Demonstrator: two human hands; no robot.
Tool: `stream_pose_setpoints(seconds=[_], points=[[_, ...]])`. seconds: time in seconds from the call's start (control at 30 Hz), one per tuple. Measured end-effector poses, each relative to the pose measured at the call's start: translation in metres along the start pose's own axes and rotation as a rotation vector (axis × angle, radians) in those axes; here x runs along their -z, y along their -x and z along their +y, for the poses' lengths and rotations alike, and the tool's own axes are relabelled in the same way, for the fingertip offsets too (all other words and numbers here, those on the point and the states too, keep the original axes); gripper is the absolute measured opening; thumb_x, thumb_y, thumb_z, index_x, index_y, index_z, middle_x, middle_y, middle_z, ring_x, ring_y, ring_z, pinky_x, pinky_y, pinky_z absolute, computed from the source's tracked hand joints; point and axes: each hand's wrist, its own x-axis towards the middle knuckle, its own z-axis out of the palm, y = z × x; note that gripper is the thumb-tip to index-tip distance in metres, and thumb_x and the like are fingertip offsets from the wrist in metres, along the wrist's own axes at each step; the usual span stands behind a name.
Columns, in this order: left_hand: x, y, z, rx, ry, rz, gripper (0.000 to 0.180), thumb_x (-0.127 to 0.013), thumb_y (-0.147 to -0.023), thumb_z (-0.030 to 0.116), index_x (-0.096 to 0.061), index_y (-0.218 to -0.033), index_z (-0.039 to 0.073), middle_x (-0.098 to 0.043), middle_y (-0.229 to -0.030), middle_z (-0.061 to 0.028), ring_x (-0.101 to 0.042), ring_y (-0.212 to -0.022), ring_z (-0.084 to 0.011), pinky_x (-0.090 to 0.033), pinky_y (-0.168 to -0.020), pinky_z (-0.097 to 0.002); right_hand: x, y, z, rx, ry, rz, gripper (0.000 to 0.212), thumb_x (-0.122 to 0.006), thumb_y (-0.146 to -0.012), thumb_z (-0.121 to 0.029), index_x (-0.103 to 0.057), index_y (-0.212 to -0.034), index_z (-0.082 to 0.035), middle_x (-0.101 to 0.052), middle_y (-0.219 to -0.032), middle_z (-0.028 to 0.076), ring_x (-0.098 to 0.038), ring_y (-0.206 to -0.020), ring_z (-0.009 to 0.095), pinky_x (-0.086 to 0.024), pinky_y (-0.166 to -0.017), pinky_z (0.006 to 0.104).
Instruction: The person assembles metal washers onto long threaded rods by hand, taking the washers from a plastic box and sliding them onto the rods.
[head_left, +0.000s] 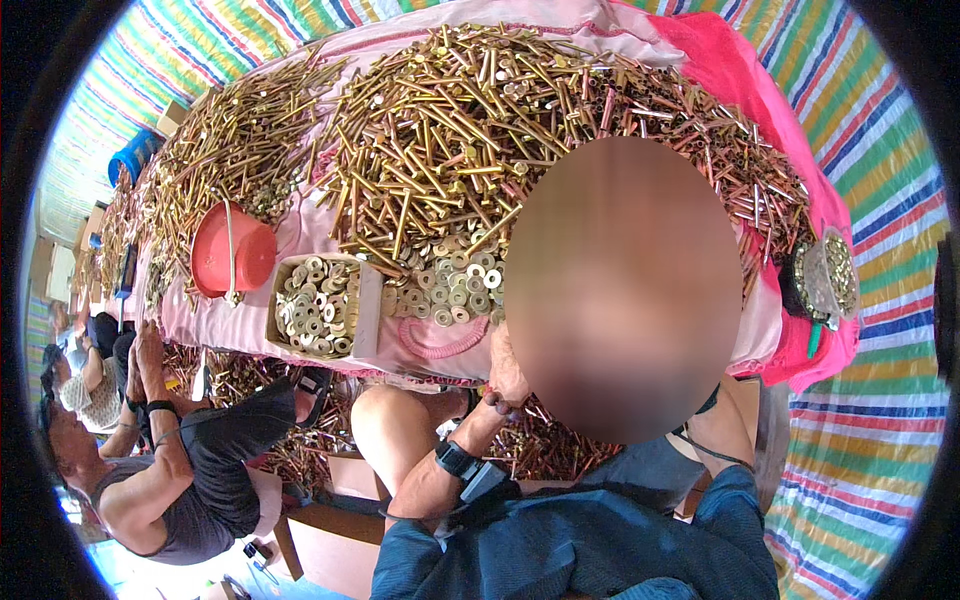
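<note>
A: Where is the worker's left hand (508, 367)?

B: Over the near side of a pink cloth (200, 325), with a beaded bracelet (501, 404) at the wrist and a dark watch (457, 460) farther down the arm. The fingers run into a blurred area; whether the grip is wide, narrow or closed on something cannot be told.

A: And the right hand?

B: Hidden by the same blur. Only the right forearm (728, 435) shows, so its grip cannot be told either.

A: What lies closest to the left hand?

B: Loose metal washers (452, 292), just beyond it and to its left. A curved pink strip (440, 353) lies beside it on the left; past that, an open cardboard box (370, 310) holds more washers.

A: Farther out?

B: Long gold-toned bolts (420, 150), heaped beyond the washers. A red bucket (238, 258) sits past the box, left of the grip. Well to the right of both hands, a pale container (820, 285) holds small brassy parts.

A: Anyone nearby?

B: A co-worker (170, 510) in a dark sleeveless top sits well left of the left hand.
</note>
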Motion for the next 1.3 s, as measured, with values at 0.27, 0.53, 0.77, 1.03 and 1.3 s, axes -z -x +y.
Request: stream_pose_setpoints(seconds=[0.27,0.53,0.77,1.03,1.3], points=[[-0.008,0.008,-0.002,-0.02,-0.25,0.064,0.017,-0.06,-0.1,0.015,-0.067,-0.106,0.0,-0.063,-0.069,-0.0026,-0.059,-0.058,-0.0087,-0.048,-0.054,-0.0272,-0.005,-0.025,0.025,-0.076,0.399,0.617,0.03,-0.071,-0.086,-0.024,-0.067,-0.077,0.004,-0.061,-0.062,0.022,-0.064,-0.06,0.036,-0.049,-0.058,0.0426],[-0.015,0.004,0.001,-0.047,-0.33,0.074,0.017,-0.061,-0.099,0.014,-0.066,-0.109,0.001,-0.063,-0.071,-0.007,-0.063,-0.06,-0.0125,-0.049,-0.057,-0.029,-0.001,-0.032,0.02,-0.052,0.52,0.628,0.028,-0.079,-0.08,-0.022,-0.066,-0.077,0.003,-0.062,-0.061,0.018,-0.065,-0.059,0.031,-0.05,-0.056,0.0409],[-0.014,0.001,-0.005,-0.16,-0.43,0.071,0.017,-0.06,-0.1,0.016,-0.065,-0.108,0.002,-0.065,-0.073,-0.0047,-0.064,-0.061,-0.0122,-0.05,-0.057,-0.0292,0.017,-0.013,0.008,-0.109,-0.476,0.361,0.025,-0.077,-0.088,-0.024,-0.067,-0.082,-0.001,-0.064,-0.065,0.004,-0.058,-0.048,0.008,-0.044,-0.042,0.0232],[-0.015,-0.001,-0.011,-0.292,-0.516,0.095,0.007,-0.064,-0.093,0.007,-0.061,-0.095,0.001,-0.056,-0.071,-0.0159,-0.059,-0.058,-0.0292,-0.045,-0.055,-0.0371,0.0,-0.003,-0.005,-0.062,-0.736,0.147,0.026,-0.076,-0.09,-0.027,-0.065,-0.082,-0.004,-0.064,-0.068,0.002,-0.056,-0.048,0.007,-0.042,-0.042,0.0203],[-0.016,0.002,-0.01,-0.201,-0.501,0.092,0.008,-0.063,-0.095,0.009,-0.061,-0.097,0.002,-0.059,-0.071,-0.0149,-0.059,-0.058,-0.0275,-0.045,-0.054,-0.0364,0.023,0.009,0.007,0.029,-0.054,0.729,0.017,-0.07,-0.087,-0.017,-0.069,-0.087,0.0,-0.068,-0.074,0.005,-0.063,-0.066,0.013,-0.05,-0.059,0.0306]])
